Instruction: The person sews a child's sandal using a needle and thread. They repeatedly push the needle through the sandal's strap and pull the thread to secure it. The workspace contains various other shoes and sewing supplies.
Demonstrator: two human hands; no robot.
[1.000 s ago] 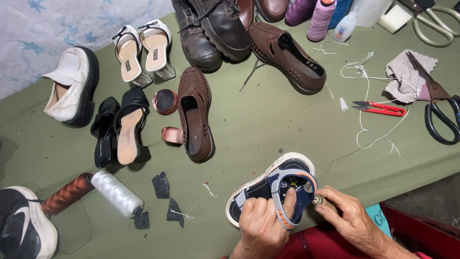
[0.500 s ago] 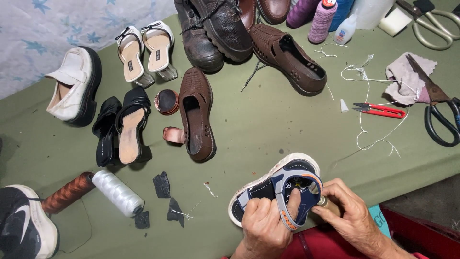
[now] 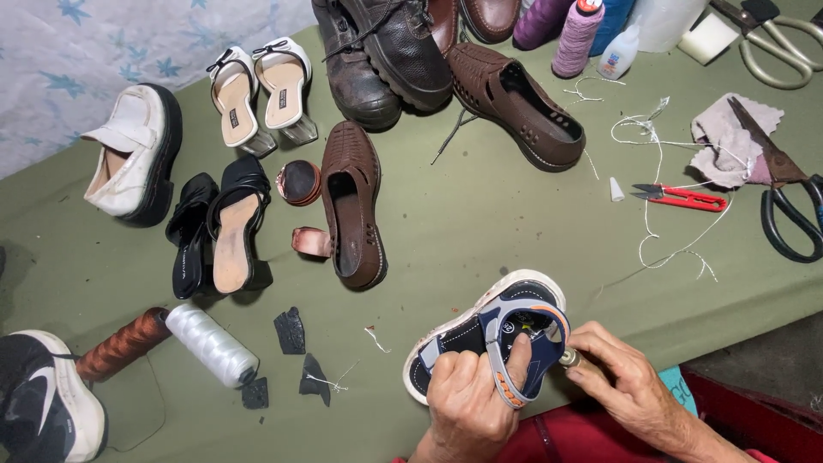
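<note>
While my left hand (image 3: 470,396) grips the sandal (image 3: 485,343) by its blue strap, fingers curled tight round it, my right hand (image 3: 619,379) pinches a small metal tool (image 3: 569,357) against the sandal's heel side, fingertips closed on it. The sandal sits at the near edge of the green table (image 3: 480,231), sole up toward me; since a second ago it has turned slightly and my left thumb has climbed higher on the strap.

Next out, left: black scraps (image 3: 290,330), a white spool (image 3: 211,344), a brown spool (image 3: 120,344).

Mid-table: brown slip-on (image 3: 351,206), black heels (image 3: 225,227), white loafer (image 3: 133,154), all unmoved.

Right: red snips (image 3: 684,198), loose thread (image 3: 656,163), a rag (image 3: 729,141), black scissors (image 3: 793,210).

Far edge: clear-heeled mules (image 3: 261,90), black boots (image 3: 386,51), brown perforated shoe (image 3: 527,103), purple spool (image 3: 576,39).
</note>
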